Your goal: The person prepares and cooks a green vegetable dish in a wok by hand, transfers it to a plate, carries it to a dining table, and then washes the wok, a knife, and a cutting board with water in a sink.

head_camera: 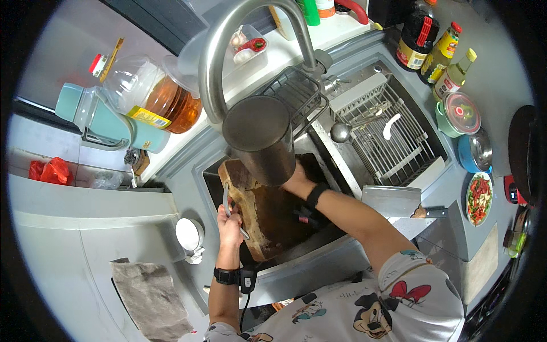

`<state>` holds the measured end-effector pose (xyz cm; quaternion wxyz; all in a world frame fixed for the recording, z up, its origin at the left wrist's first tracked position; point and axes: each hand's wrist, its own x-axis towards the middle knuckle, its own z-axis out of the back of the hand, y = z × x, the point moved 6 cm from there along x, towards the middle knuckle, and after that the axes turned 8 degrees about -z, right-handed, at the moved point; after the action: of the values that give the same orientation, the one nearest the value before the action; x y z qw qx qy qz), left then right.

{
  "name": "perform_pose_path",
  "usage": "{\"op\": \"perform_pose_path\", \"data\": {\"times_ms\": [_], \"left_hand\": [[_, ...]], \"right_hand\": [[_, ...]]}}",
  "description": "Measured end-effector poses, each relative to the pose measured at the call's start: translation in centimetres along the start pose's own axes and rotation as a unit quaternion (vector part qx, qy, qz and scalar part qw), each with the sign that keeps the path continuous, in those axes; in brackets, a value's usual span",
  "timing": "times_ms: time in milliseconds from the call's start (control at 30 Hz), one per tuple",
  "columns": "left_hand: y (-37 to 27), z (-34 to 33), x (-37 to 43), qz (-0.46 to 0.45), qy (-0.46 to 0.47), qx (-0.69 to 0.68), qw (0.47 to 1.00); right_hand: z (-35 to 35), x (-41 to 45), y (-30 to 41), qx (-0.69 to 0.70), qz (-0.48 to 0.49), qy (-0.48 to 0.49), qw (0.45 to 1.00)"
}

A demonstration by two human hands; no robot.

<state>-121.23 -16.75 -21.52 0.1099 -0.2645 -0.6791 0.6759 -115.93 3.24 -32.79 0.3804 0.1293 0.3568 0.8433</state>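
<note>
Over the dark sink basin point(203, 177) a thick wooden cutting board point(252, 213) is tilted on its edge, its brown face turned to the right. My left hand point(230, 226) grips the metal handle point(226, 196) on the board's narrow side. Reaching in from the right, my right hand point(298, 181) is near the board's upper part. Its fingers are hidden behind the dark cylindrical head point(260, 137) of the gooseneck faucet point(209, 72), so I cannot see whether they hold anything. No water stream can be made out.
Right of the sink are a drying rack point(393, 137) with a ladle point(340, 133), a cleaver point(391, 201) and a plate of cut peppers point(479, 199). Sauce bottles point(412, 42) stand behind. On the left are an oil jug point(171, 102), a teal kettle point(145, 132) and a white cup point(189, 234).
</note>
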Motion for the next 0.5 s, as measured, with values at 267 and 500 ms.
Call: {"op": "perform_pose_path", "data": {"times_ms": [267, 500], "left_hand": [[0.3, -0.1, 4.2, -0.024, -0.013, -0.034, 0.999], [-0.2, -0.4, 6.3, -0.035, 0.010, 0.009, 0.999]], "right_hand": [[2.8, 2.3, -2.5, 0.030, -0.122, 0.164, 0.978], [5.9, -12.2, 5.5, 0.192, 0.269, 0.167, 0.929]]}}
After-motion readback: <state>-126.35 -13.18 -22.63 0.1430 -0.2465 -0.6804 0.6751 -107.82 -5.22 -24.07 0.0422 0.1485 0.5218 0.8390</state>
